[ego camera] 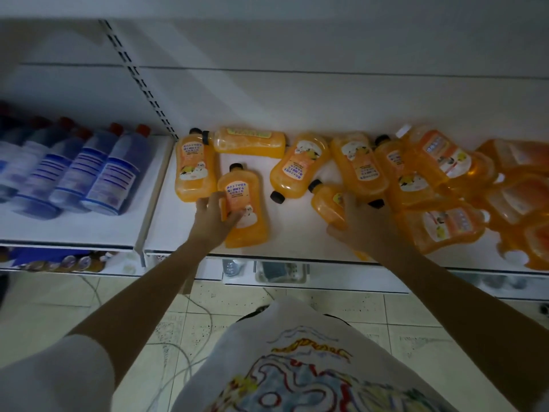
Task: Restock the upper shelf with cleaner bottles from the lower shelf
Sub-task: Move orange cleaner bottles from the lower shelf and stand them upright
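Gripping orange bottle (pixel 244 203), left hand (pixel 211 218) near shelf edge (pixel 282 254).

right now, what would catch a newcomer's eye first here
A jumble of orange bottles lies flat across the white shelf, heaped thickest at the right. The left hand grips a label-up bottle near the front edge, and the right hand holds a second bottle at the heap's edge. Left of the upright, blue-and-white bottles sit in a tidy row.
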A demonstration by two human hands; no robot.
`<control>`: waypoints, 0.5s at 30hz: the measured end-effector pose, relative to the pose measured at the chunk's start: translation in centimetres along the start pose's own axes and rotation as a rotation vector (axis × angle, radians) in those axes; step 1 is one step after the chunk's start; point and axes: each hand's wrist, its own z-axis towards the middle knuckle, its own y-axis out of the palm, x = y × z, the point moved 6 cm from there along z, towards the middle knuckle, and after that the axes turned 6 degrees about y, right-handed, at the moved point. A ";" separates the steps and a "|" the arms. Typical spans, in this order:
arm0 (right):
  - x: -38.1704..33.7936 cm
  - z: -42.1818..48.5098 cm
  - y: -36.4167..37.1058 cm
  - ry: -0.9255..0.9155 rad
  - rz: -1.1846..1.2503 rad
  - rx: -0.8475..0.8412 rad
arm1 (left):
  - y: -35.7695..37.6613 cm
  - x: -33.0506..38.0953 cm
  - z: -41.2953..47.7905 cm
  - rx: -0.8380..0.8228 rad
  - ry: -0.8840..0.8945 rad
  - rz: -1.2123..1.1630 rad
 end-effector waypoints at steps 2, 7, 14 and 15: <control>-0.9 -0.7 0.9 -0.052 -0.181 0.018 | 0.4 -0.4 0.4 -0.078 -0.096 -0.159; -0.8 -1.1 2.0 0.035 -0.268 -0.062 | 0.5 -0.2 0.8 -0.101 -0.160 -0.403; 3.8 0.8 -0.2 0.325 0.812 -0.283 | 1.1 0.2 0.5 -0.058 -0.279 -0.466; 4.2 0.5 0.0 0.410 0.993 -0.376 | 1.2 0.2 0.2 -0.083 -0.319 -0.470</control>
